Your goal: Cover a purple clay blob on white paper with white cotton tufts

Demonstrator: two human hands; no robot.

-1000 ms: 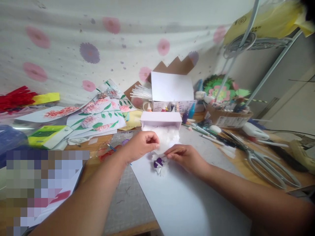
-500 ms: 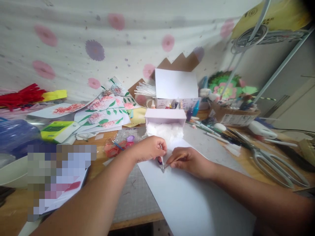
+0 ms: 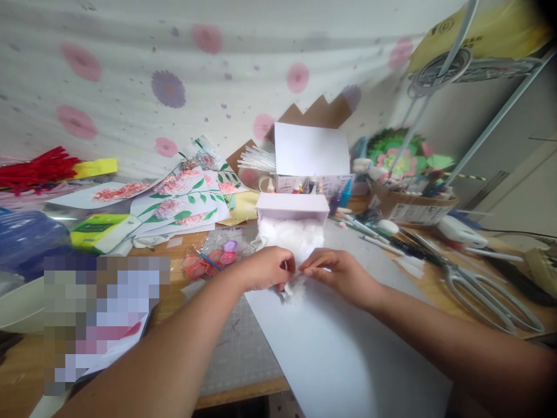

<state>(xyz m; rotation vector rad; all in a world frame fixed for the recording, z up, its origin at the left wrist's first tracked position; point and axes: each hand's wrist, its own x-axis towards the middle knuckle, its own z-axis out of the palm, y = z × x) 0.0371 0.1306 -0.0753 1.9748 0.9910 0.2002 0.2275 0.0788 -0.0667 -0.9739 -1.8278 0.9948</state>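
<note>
My left hand point(image 3: 273, 268) is closed in a pinch above a large white sheet point(image 3: 343, 348). A wispy white tuft that looks like cotton point(image 3: 296, 289) hangs at its fingertips, close to the paper. My right hand point(image 3: 342, 274) comes in from the right, thumb and forefinger pinched near the tuft. What lies between those fingers is too small and blurred to make out. Just beyond both hands stands an open pale pink box point(image 3: 292, 202) with fluffy white cotton point(image 3: 291, 232) spilling from its front.
Big scissors point(image 3: 478, 290) lie on the right near brushes and a cardboard box point(image 3: 413, 206) of supplies. Red and purple plastic paint pots point(image 3: 213, 258) sit left of my hands. Flower paintings point(image 3: 187, 197) and a yellow-green box point(image 3: 102, 232) lie further left. A grey cutting mat point(image 3: 243, 348) is under the paper.
My right hand has risen slightly and drawn a little away from the paper. More of the white tuft shows between the hands, and the left fingers have curled inward.
</note>
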